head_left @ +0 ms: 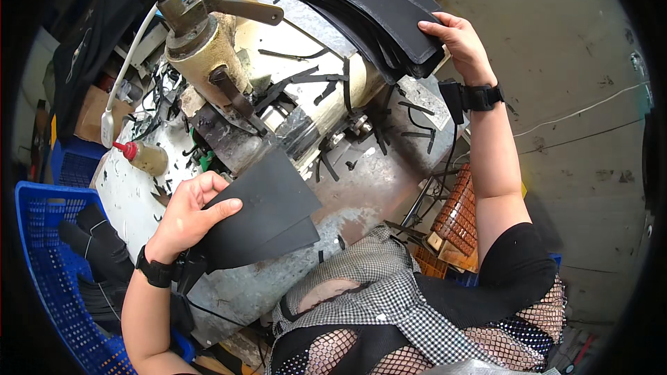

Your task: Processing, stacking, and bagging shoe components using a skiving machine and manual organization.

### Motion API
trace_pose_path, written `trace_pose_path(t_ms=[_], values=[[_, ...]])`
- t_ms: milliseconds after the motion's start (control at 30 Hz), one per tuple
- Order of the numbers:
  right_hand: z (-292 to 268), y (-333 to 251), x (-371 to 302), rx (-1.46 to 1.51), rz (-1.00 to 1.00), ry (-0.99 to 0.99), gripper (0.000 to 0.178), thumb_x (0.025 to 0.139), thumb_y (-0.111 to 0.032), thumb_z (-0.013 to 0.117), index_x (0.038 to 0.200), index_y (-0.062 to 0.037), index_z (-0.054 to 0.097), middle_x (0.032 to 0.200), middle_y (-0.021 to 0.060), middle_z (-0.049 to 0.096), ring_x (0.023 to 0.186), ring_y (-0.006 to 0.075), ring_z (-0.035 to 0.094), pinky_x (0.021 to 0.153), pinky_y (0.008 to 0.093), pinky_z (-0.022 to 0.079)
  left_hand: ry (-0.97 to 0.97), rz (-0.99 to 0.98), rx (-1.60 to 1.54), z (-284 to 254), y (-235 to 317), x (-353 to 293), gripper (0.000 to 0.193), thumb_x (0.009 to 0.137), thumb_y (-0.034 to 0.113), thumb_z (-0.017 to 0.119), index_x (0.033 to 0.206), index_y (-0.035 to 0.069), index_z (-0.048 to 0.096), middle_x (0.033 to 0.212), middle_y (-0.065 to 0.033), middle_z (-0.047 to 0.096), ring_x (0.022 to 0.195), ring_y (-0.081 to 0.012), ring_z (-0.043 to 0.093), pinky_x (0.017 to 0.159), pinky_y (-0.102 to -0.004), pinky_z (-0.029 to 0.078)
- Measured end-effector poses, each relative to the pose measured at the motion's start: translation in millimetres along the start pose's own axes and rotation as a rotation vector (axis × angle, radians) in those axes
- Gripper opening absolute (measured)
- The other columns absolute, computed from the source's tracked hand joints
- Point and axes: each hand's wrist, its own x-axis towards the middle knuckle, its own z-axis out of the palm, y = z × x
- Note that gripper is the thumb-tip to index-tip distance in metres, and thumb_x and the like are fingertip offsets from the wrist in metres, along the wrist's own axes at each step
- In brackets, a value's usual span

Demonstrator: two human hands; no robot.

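Note:
My left hand (186,214) grips a flat black leather-like piece (267,212), with a second piece under it, held over the metal worktable (361,201) in front of the machine. My right hand (462,40) rests on the end of a curved stack of black pieces (375,7) lying on top of the cream-coloured machine (326,90), fingers curled over the top piece. Both wrists wear black bands.
A machine head with levers (201,21) rises at upper left. Black offcut strips litter the machine and table. A small bottle with a red cap (142,156) stands on the left. A blue plastic crate (48,264) holds black pieces. An orange crate (458,215) sits below right.

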Motion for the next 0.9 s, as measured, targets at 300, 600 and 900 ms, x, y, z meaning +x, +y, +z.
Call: trace_pose_path(t_ms=[300, 600, 900], values=[[38, -11, -42, -0.601, -0.776, 0.416, 0.025, 0.079, -0.015, 0.074, 0.1, -0.0043, 0.068, 0.094, 0.0084, 0.064, 0.083, 0.0167, 0.06, 0.076, 0.0293, 0.049, 0.038, 0.042, -0.025, -8, -4, 3, 0.011, 0.09, 0.009, 0.065, 0.09, 0.002, 0.057, 0.08, 0.0012, 0.065, 0.069, -0.0023, 0.058, 0.062, -0.0188, 0.047], [144, 11, -126, -0.607, -0.991, -0.423, 0.06, 0.062, -0.012, 0.078, 0.12, -0.0122, 0.06, 0.119, 0.0134, 0.052, 0.107, 0.0298, 0.051, 0.091, 0.0407, 0.044, 0.058, 0.02, 0.023, -15, 7, 11, 0.015, 0.09, 0.014, 0.066, 0.091, 0.0, 0.059, 0.078, -0.0002, 0.065, 0.066, -0.0028, 0.058, 0.06, -0.0187, 0.047], [88, -15, -73, -0.837, -1.148, 0.111, 0.038, 0.058, 0.001, 0.071, 0.094, -0.0121, 0.071, 0.105, 0.0052, 0.064, 0.103, 0.0273, 0.058, 0.092, 0.0404, 0.045, -0.053, 0.044, -0.031, -8, 10, 18, 0.03, 0.08, 0.006, 0.075, 0.103, 0.0, 0.056, 0.088, -0.0018, 0.065, 0.078, -0.0051, 0.06, 0.069, -0.0197, 0.048]])
